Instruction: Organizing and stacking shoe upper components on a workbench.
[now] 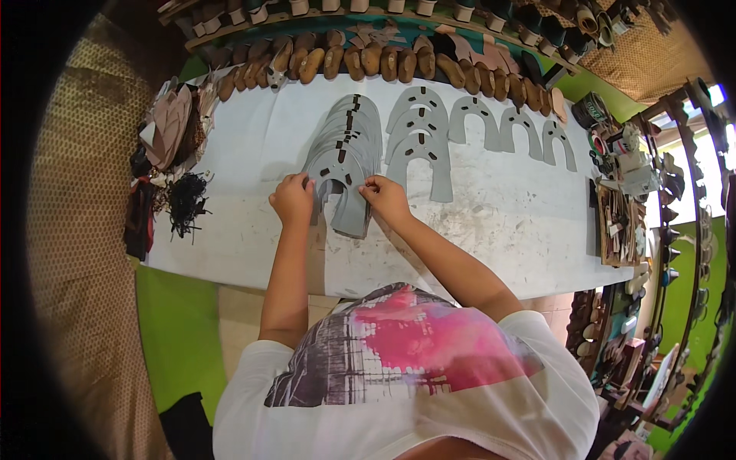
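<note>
On the white table lies a long overlapping stack of grey U-shaped shoe-upper pieces (351, 130), each with small dark brown patches at the top of its curve. My left hand (293, 201) pinches the left edge of the front grey U-shaped piece (335, 175). On its opposite edge, the fingers of my right hand (387, 199) are closed together. Fingertips partly hide the edges. To the right, a shorter overlapping row of the same pieces (419, 146) lies flat, and single ones (473, 123) are spread out farther right.
Wooden shoe lasts (369, 60) line the table's far side, below a shelf (368, 14) of more footwear forms. Leather scraps (170, 126) and a tangle of black strips (186, 203) lie at the left edge. Tins (590, 111) and a scrap box (619, 226) crowd the right.
</note>
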The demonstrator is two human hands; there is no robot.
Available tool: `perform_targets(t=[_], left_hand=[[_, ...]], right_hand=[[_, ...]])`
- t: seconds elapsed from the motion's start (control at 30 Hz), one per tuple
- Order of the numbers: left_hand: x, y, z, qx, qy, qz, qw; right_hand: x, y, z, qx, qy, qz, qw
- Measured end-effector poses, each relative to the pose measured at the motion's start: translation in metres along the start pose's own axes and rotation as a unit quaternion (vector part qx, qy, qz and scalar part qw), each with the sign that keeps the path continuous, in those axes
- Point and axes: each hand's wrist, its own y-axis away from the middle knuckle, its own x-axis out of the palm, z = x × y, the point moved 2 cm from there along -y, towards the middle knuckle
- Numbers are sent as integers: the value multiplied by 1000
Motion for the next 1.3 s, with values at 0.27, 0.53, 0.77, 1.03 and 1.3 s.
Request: perform_targets(t=[0.27,0.53,0.77,1.03,1.3], left_hand=[[-1,3,-1,-45,-43,20,998],[-7,7,2,-59,-11,-21,998],[-31,13,-42,-37,259,129,957],[25,46,-95,39,339,257,904],[79,54,-114,78,225,269,933]], right_hand=[[0,2,-1,-4,6,9,1000],[0,3,-1,-12,-13,15,1000],[-40,14,-6,26,-193,0,981],[-128,32,-51,143,-170,-20,975],[-139,22,-78,191,-116,-52,973]])
